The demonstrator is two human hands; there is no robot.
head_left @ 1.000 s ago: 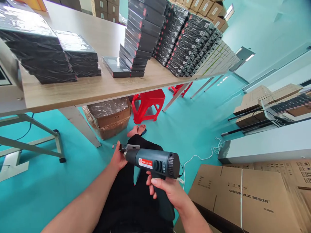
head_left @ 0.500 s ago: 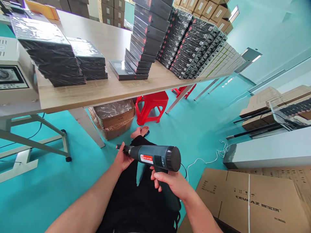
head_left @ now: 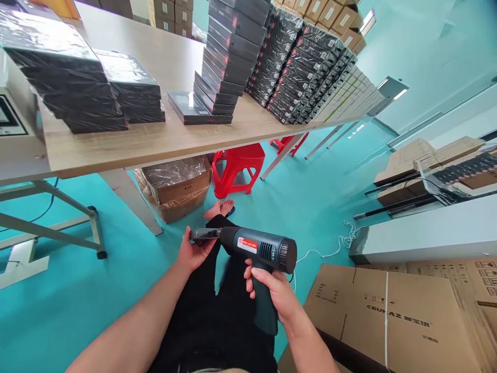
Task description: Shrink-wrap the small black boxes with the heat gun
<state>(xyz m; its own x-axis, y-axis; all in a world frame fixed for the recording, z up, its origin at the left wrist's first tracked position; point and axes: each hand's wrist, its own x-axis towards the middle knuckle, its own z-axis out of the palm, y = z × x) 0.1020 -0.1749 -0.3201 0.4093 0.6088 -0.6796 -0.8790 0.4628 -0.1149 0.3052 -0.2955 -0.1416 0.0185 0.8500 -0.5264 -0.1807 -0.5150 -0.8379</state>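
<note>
Plain black trousers (head_left: 182, 321) are covering the legs, a pale sliver (head_left: 212, 370) just showing at the waist! Forearms (head_left: 132, 316) are going sleeveless, left hand (head_left: 193, 254) and right hand (head_left: 274, 287) are showing bare, and dark footwear (head_left: 232, 212) is peeking out beside a bare-toed foot (head_left: 219, 208).

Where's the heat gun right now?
Just below centre in the head view, the heat gun is in the right hand, front end toward the flat dark item in the left hand.

Heat gun (head_left: 262, 253) is showing smooth plastic.
Glossy film (head_left: 42, 33) is wrapping left boxes (head_left: 73, 90); tabletop (head_left: 128, 148) is showing wood grain; near-right carton (head_left: 361, 326) is showing matt cardboard.
</note>
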